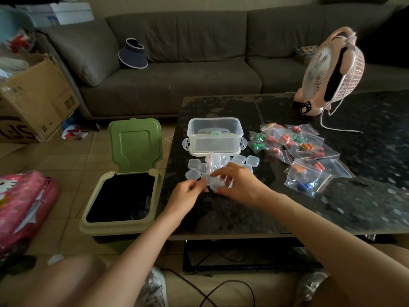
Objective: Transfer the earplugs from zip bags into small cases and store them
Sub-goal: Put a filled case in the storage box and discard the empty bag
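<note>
Left hand (188, 192), right hand (235, 183): both grips pinch one zip bag (213, 163); one tub (214, 140) behind

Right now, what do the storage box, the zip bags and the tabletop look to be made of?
Storage box: translucent rigid plastic, slightly frosted; its far wall shows through.
Zip bags: thin clear plastic film, glossy and creased; coloured earplugs are visible inside.
Tabletop: dark, speckled and polished, probably stone, perhaps under glass; it shows bright reflections.
</note>
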The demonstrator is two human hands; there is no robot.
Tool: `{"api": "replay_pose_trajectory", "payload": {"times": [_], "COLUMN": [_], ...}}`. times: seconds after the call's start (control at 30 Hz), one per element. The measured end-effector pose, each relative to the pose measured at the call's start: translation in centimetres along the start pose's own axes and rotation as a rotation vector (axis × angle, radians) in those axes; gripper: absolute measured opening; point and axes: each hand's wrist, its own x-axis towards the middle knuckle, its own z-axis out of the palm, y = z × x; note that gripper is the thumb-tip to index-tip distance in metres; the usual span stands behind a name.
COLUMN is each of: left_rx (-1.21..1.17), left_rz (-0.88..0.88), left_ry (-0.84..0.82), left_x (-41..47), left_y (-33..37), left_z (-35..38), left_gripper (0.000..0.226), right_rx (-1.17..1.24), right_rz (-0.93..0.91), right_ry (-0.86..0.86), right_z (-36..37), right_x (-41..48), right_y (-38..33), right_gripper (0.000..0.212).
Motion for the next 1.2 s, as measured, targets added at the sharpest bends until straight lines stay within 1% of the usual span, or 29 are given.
{"api": "replay_pose_trajectory", "payload": {"times": [0.07,0.1,0.17,0.23,0.33,0.43,0.53,0.63,0.67,0.77,0.93,1.0,1.07,1.13,1.2], "left_rx": [-0.261,-0.368,-0.512,-0.577,-0.592,-0.573,-0.509,-0.496,-0.495,-0.504,-0.579,-0.561,-0.560,-0.615,-0.669], "left_rz": [-0.134,-0.173,-0.210,-0.229,-0.231,-0.184,-0.113,-0.074,-0.068,-0.076,-0.024,-0.009,-0.017,-0.036,-0.053], "left_ry": [-0.137,-0.203,-0.282,-0.317,-0.320,-0.309,-0.227,-0.165,-0.151,-0.113,-0.143,-0.147,-0.146,-0.145,-0.146], "left_x": [0.0,0.0,0.0,0.0,0.0,-0.3,-0.5,-0.4,-0.4,-0.4,-0.4,-0.4,-0.3,-0.2,-0.1], "left_y": [0.5,0.6,0.6,0.7,0.8,1.0,1.2,1.2,1.1,0.9,0.7,0.8,0.8,0.8,0.8], "left_z": [-0.2,-0.3,-0.3,-0.4,-0.3,-0.1,-0.1,-0.1,0.0,0.3,0.3,0.3,0.3,0.4,0.6], "left_gripper": [0.041,0.042,0.038,0.036,0.035,0.039,0.048,0.054,0.053,0.040,0.044,0.047,0.048,0.048,0.056], "right_rx": [0.120,0.162,0.178,0.146,0.167,0.208,0.234,0.250,0.259,0.268,0.280,0.258,0.237,0.234,0.203], "right_rz": [-0.063,-0.096,-0.159,-0.199,-0.199,-0.187,-0.188,-0.200,-0.196,-0.181,-0.180,-0.141,-0.077,-0.029,-0.015], "right_ry": [0.018,0.029,0.045,0.050,0.056,0.096,0.153,0.173,0.175,0.184,0.275,0.317,0.326,0.312,0.317], "right_z": [-0.4,-0.5,-0.5,-0.6,-0.6,-0.1,0.0,0.3,0.4,0.7,0.7,0.8,0.8,0.8,0.9], "right_x": [-0.1,-0.2,-0.5,-0.7,-0.7,-0.7,-0.7,-0.6,-0.6,-0.5,-0.4,-0.3,-0.2,-0.1,-0.1], "right_y": [-0.4,-0.6,-0.8,-0.8,-0.8,-0.9,-1.0,-1.1,-1.1,-0.9,-0.9,-0.9,-0.8,-0.6,-0.5], "right_gripper": [0.035,0.034,0.034,0.035,0.036,0.036,0.035,0.038,0.038,0.039,0.033,0.034,0.036,0.038,0.041]}}
